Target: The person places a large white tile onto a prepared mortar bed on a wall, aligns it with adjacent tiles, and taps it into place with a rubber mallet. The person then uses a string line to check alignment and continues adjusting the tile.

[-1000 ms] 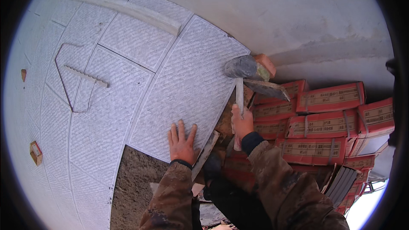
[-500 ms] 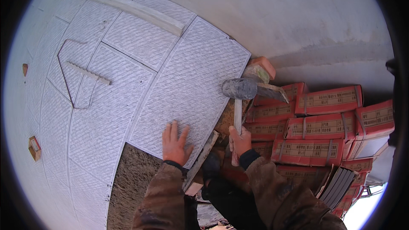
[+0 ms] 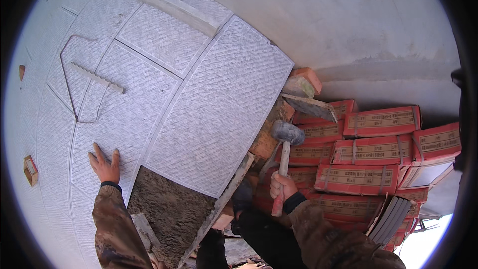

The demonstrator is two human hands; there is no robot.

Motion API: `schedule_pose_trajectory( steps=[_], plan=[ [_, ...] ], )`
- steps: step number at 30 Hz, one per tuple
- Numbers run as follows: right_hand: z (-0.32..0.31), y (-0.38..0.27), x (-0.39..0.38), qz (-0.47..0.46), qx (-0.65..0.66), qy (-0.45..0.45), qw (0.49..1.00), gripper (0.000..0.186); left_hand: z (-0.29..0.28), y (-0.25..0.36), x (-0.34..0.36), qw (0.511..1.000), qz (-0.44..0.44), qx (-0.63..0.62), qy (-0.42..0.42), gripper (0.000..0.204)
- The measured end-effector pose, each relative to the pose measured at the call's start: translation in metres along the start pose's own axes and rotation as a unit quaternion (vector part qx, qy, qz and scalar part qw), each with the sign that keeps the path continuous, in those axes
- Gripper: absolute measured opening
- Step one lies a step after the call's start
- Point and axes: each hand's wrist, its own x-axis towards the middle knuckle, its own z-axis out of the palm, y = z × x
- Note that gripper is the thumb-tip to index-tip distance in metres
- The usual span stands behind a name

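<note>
My right hand (image 3: 284, 187) is wrapped round the handle of a rubber mallet (image 3: 287, 133), whose dark head is raised near the red boxes. My left hand (image 3: 106, 165) lies with spread fingers on a grey, ridged tile (image 3: 94, 134) at the left. Between the hands is a large textured tile (image 3: 224, 99), its right edge beside the bricks and its near edge bordering a bed of wet mortar (image 3: 172, 209). A trowel (image 3: 144, 231) partly shows by the mortar, near my left forearm.
Red cardboard boxes (image 3: 371, 149) are stacked at the right against a plastered wall (image 3: 368, 30). A notched metal strip with a bent wire (image 3: 97, 77) lies on the laid tiles. A long pale bar (image 3: 164, 9) crosses the far tiles. Bricks (image 3: 306, 78) stand by the tile's corner.
My left hand has moved from the large tile leftward onto the neighbouring tile. The mallet has gone from over the tile's right edge toward the boxes, still in my right hand.
</note>
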Motion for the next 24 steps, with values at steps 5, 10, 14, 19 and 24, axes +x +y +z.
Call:
schedule_pose_trajectory(
  steps=[5,10,14,19,24],
  plan=[
    [-0.025,0.004,0.000,0.045,-0.035,0.036,0.998,0.019,-0.004,0.002,0.004,1.000,-0.005,0.002,-0.019,0.092],
    [-0.058,0.008,0.015,0.002,-0.258,0.147,0.955,0.032,-0.011,0.006,0.008,0.999,-0.023,0.001,-0.048,0.099],
    [-0.070,0.011,0.024,-0.053,-0.337,0.190,0.921,0.033,-0.011,0.010,0.012,0.998,-0.020,-0.008,-0.052,0.104],
    [-0.044,-0.007,0.017,-0.066,-0.539,0.288,0.789,0.030,-0.014,0.022,0.026,0.999,0.008,-0.012,-0.047,0.106],
    [0.013,-0.043,0.002,-0.256,-0.579,0.309,0.710,0.029,-0.018,0.038,0.031,0.997,-0.026,-0.001,-0.066,0.110]
  ],
)
